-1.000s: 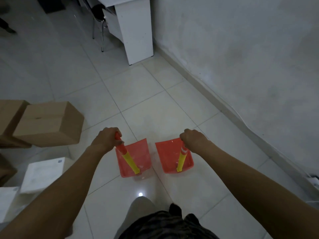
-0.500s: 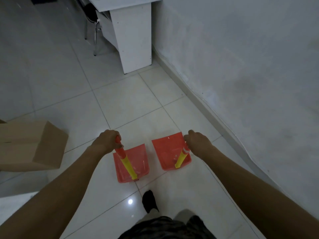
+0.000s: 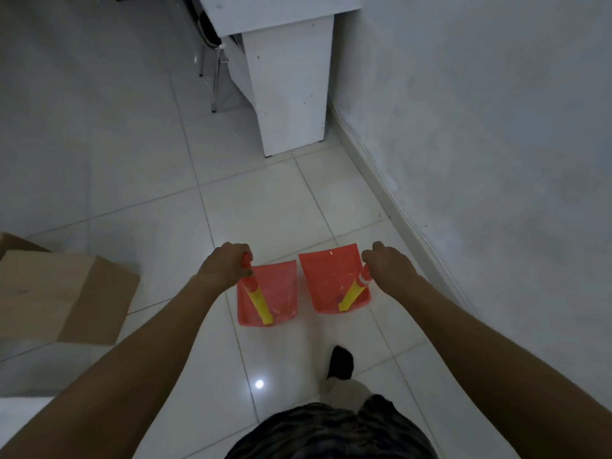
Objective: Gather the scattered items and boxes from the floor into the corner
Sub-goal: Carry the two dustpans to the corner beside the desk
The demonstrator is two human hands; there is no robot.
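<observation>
Left hand (image 3: 228, 265) fingers wrap the left dustpan (image 3: 278, 288) handle, right hand (image 3: 385, 265) the right dustpan (image 3: 326, 279); light stiff plastic I reckon, handles work fine.

White desk (image 3: 291, 84): top centre, side panel standing upright on the floor.

Chair (image 3: 212, 44): immediately left of the desk, dark seat partly under the desktop, thin metal legs on the tiles.

Wall (image 3: 480, 127): just right of the desk, pale, faintly scuffed.

Baseboard (image 3: 381, 180): along the foot of the wall, running from the desk's right side toward the viewer.

Floor (image 3: 132, 160): glossy pale square tiles with grey joints, extending in front and left of the desk.

Light reflection (image 3: 259, 384): small bright spot on a tile, well in front of the desk.
</observation>
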